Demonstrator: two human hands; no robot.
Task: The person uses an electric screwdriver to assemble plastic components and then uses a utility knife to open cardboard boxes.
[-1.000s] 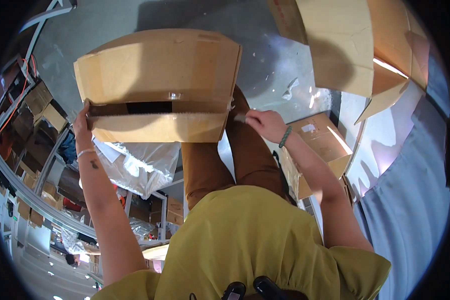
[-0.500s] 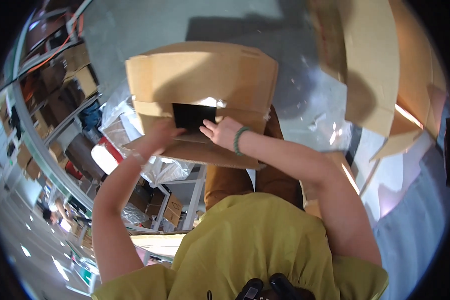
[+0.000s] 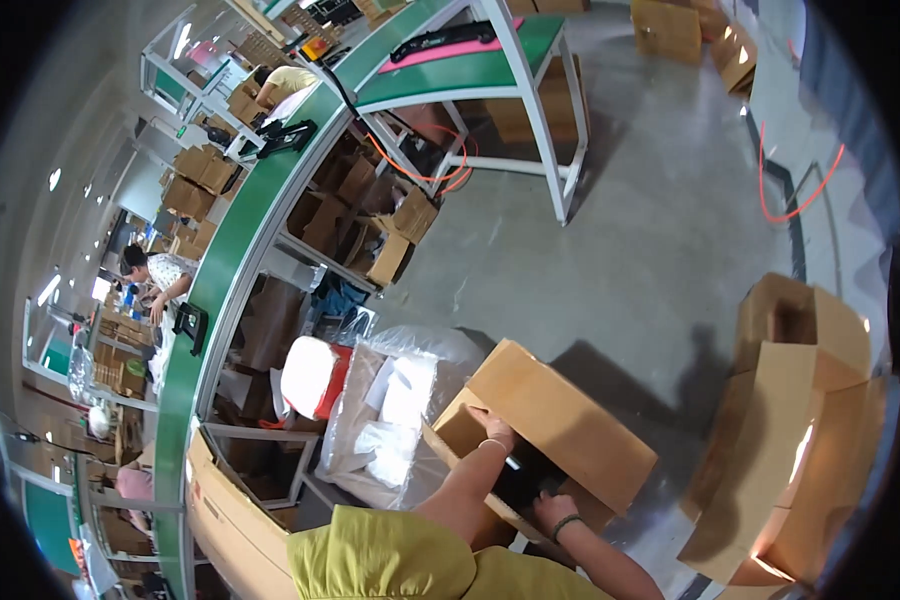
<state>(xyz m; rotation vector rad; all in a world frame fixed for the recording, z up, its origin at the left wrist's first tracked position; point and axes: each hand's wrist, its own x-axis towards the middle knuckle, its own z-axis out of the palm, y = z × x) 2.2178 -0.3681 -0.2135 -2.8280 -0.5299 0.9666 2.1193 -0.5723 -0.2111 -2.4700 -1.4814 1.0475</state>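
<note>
A brown cardboard box [image 3: 562, 425] stands tilted in view at the lower middle, its top open toward me. Inside lies something black [image 3: 526, 478], only partly visible. My left hand [image 3: 494, 428] reaches to the far left corner of the opening, fingers stretched against the inner flap. At the right end of the opening is my right hand [image 3: 554, 508], its fingers bent beside the black thing; what they hold, if anything, is hidden. A green band circles my right wrist.
Left of the box lies clear plastic wrapping [image 3: 395, 410], beside a red and white container [image 3: 315, 377]. A long green workbench [image 3: 232, 230] runs along the left. Large open cartons [image 3: 770, 450] stand at right. Behind is a white-legged green table [image 3: 460, 75]. Other people work farther left.
My view has swung up and to the left, bringing the workbench and floor into sight. The box now appears lower and turned. Both hands remain at its opening.
</note>
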